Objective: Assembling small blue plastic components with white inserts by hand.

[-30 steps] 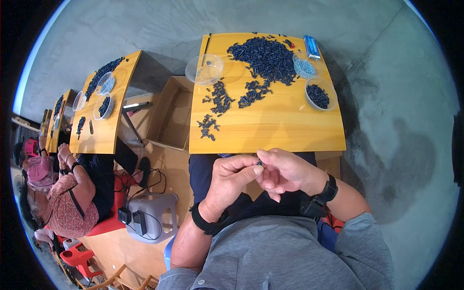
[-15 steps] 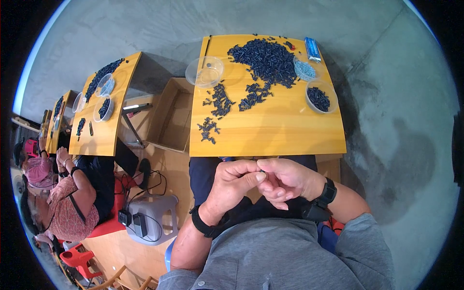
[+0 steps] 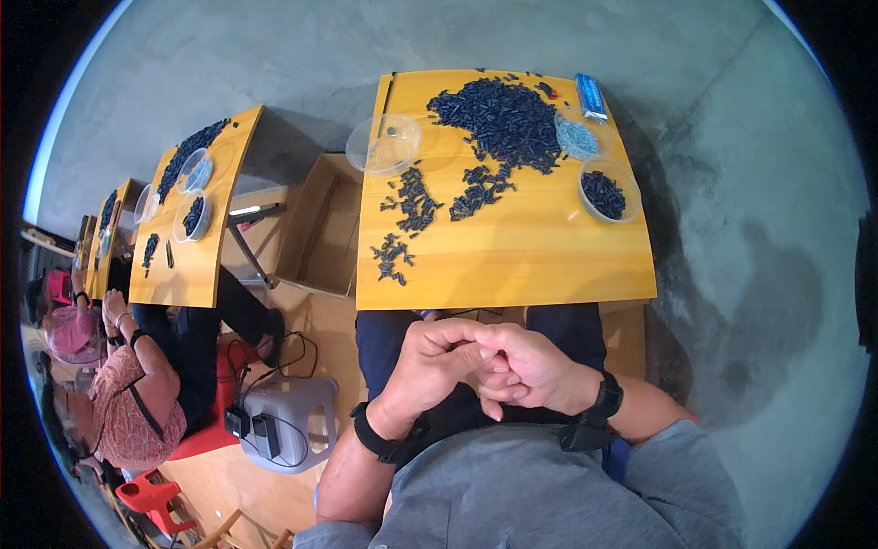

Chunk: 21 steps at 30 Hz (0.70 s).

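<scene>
The person's left hand (image 3: 430, 366) and right hand (image 3: 526, 371) are pressing together over the lap, fingers curled tight; whether they are pinching anything, I cannot tell. The dark small parts (image 3: 498, 123) are lying heaped on the yellow table (image 3: 521, 256), well apart from both hands.

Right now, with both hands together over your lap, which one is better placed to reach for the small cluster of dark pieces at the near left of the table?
Left. The left hand sits almost straight below the cluster of dark pieces; the right hand would likely have to cross over.
</scene>
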Tool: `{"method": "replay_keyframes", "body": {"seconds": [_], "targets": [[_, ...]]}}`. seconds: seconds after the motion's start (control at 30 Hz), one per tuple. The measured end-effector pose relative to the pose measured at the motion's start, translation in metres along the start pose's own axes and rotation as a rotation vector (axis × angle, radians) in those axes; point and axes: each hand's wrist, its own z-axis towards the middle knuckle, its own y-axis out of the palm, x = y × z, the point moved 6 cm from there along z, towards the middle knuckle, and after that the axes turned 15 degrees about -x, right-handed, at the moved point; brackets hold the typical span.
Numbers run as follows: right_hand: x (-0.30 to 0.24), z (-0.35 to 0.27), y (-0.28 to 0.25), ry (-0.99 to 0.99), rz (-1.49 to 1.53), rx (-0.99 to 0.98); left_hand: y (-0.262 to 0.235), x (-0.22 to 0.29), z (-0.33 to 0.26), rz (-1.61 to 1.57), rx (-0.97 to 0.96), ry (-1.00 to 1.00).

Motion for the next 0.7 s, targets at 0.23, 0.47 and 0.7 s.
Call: {"method": "replay_keyframes", "body": {"seconds": [0.23, 0.47, 0.7], "targets": [[0.004, 0.014, -0.016, -0.06, 0.047, -0.062, -0.013, -0.013, 0.002, -0.055, 0.026, -0.083], [-0.004, -0.003, -0.047, -0.004, -0.175, 0.113, 0.006, -0.02, 0.015, -0.153, -0.037, -0.059], [-0.096, -0.055, -0.107, -0.417, -0.621, 0.661, -0.041, -0.075, 0.024, 0.166, 0.204, -0.126]]}}
